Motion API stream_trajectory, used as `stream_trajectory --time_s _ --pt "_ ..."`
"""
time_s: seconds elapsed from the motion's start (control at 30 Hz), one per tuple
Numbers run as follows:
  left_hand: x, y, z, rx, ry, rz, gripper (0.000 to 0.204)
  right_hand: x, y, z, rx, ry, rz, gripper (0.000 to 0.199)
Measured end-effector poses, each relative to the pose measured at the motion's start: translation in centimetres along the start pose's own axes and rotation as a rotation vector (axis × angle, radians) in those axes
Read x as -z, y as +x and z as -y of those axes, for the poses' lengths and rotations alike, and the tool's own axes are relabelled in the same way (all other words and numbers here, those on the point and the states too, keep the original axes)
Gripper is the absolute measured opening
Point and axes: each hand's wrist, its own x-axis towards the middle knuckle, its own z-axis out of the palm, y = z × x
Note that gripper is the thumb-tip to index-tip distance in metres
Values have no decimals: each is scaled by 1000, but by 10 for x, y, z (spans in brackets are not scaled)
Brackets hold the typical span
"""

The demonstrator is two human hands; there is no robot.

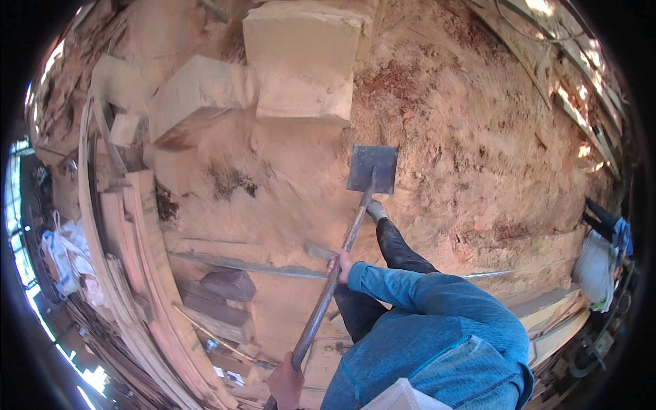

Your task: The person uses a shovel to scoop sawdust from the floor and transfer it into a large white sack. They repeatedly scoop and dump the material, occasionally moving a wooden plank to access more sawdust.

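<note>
Shovel (371,169) stands nearly upright in the middle of the scene, its flat dark blade resting on the heap of reddish sawdust (478,157), a foot just near it. Right hand (342,265) has its fingers clenched round the mid-shaft; left hand (285,383) grips the near end, fingers closed on it too. To dig well, I'd judge the blade wants driving in flat, with both hands kept apart for leverage. Pale timber blocks (301,61) lie far off. White plastic bags (63,256) hang at the left; 1 more white sack (593,268) at the right.
</note>
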Motion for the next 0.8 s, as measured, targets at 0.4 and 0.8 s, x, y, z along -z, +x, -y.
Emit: stream_trajectory --time_s 0.4,0.8 --pt "23 -3 -49 58 -100 -4 66 -18 53 61 -42 107 253 37" --pt "-5 -18 -58 144 -197 124 59 35 74 119 115 81 90 36"
